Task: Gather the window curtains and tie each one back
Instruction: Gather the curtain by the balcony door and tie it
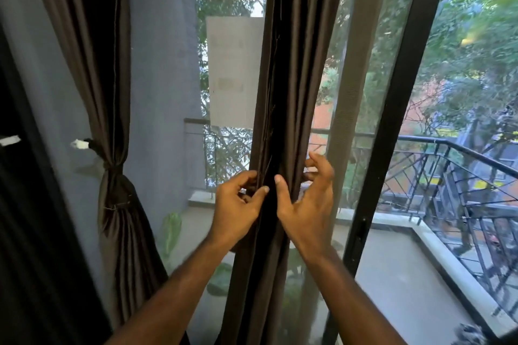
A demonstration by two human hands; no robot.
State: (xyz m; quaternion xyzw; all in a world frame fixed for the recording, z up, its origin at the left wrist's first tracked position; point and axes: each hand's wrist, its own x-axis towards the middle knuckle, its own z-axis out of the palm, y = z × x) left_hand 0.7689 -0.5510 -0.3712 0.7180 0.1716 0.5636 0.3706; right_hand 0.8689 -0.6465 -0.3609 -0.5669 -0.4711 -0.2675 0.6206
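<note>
A lived-in home is showing here, an upper-floor room opening onto a small balcony. Dark brown satin window curtains point(283, 78) are hanging before a black-framed sliding glass door point(398, 109). Beyond the glass, a black metal balcony railing point(454, 165) is running around a concrete floor, and green leafy trees point(476, 36) are filling the view outside.

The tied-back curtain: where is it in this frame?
In the head view the tied-back curtain hangs at left against the grey wall, left of the loose curtain both hands are gathering.
</note>
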